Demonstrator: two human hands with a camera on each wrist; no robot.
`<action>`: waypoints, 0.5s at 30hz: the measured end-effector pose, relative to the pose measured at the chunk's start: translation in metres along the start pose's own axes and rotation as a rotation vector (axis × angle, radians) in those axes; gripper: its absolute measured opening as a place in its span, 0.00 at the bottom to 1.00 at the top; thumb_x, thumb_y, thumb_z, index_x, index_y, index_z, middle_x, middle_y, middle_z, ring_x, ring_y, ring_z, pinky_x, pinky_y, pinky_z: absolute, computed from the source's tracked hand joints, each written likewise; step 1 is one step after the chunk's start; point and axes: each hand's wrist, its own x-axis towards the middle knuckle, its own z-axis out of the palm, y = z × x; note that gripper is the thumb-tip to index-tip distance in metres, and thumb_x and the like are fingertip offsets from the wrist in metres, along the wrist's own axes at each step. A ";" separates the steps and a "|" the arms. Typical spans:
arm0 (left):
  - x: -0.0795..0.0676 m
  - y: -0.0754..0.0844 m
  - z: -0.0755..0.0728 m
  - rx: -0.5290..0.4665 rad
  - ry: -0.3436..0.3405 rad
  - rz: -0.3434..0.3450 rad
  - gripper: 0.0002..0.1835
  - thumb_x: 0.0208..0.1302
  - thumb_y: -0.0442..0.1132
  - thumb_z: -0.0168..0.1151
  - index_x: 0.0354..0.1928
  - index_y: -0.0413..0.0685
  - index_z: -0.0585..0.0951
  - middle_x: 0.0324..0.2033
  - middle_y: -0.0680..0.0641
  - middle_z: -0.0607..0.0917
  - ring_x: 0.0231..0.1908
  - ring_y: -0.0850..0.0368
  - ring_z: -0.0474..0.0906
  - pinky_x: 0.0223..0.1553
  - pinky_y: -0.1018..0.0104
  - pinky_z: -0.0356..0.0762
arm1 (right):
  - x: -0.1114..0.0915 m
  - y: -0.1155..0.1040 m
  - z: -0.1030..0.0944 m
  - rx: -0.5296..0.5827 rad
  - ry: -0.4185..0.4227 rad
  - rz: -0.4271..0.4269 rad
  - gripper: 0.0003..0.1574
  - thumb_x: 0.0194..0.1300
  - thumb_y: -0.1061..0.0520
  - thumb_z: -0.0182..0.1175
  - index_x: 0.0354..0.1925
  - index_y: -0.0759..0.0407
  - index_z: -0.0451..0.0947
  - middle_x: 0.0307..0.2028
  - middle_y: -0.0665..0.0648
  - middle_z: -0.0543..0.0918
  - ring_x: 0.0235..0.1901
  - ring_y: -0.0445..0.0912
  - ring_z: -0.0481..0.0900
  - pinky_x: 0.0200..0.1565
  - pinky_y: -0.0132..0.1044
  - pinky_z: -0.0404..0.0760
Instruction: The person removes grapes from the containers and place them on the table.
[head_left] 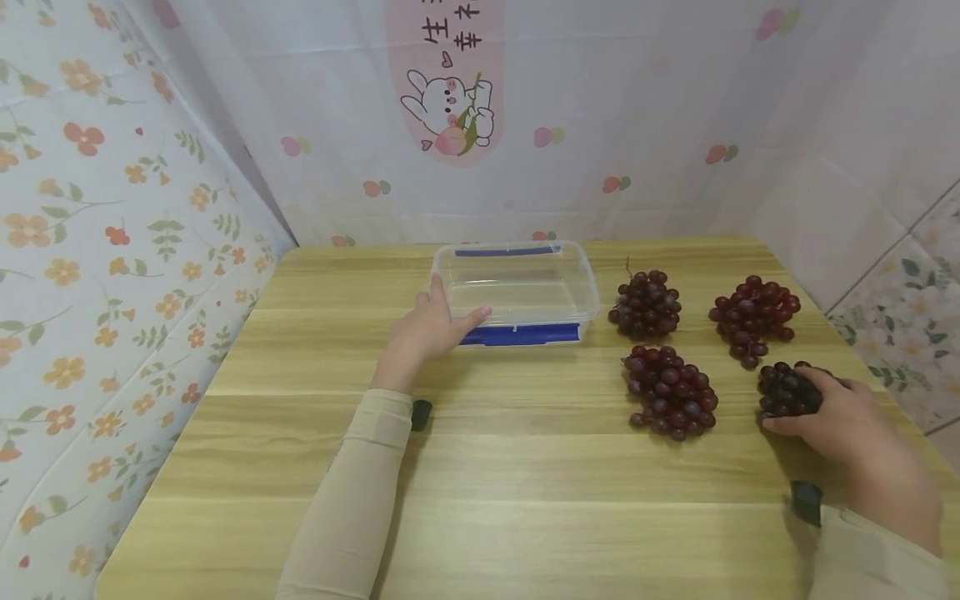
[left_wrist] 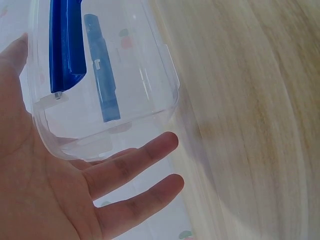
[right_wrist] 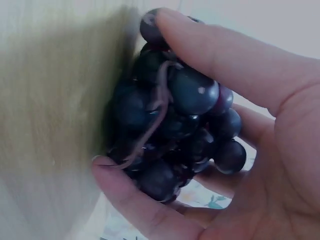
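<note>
A clear plastic food container with blue side latches stands lidless at the back middle of the table. My left hand touches its near left corner, thumb over the front rim and fingers along the left end. Two fairly straight fingers show below that end in the left wrist view; others are partly hidden behind the plastic. At the table's right, my right hand holds a bunch of dark grapes, with thumb and fingers curled round it. The bunch's bare stem faces the right wrist camera.
Three more grape bunches lie between container and right hand: a purplish one nearest, a dark red one behind it, a redder one farther right. A printed curtain hangs behind the wooden table; a floral cloth hangs left.
</note>
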 end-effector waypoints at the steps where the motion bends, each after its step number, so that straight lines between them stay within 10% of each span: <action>1: 0.000 0.000 0.000 -0.001 0.002 -0.001 0.68 0.65 0.86 0.45 0.86 0.49 0.29 0.83 0.29 0.51 0.73 0.27 0.71 0.64 0.32 0.78 | 0.001 0.000 0.000 0.002 0.009 0.003 0.74 0.63 0.39 0.74 0.82 0.71 0.40 0.68 0.98 0.40 0.66 0.91 0.47 0.60 0.85 0.62; 15: 0.002 0.001 0.001 0.016 0.001 -0.003 0.68 0.64 0.86 0.44 0.86 0.49 0.29 0.83 0.29 0.53 0.71 0.29 0.74 0.60 0.34 0.81 | 0.002 -0.001 0.003 0.019 0.060 -0.011 0.72 0.64 0.35 0.73 0.82 0.70 0.43 0.70 0.96 0.40 0.67 0.90 0.47 0.60 0.85 0.61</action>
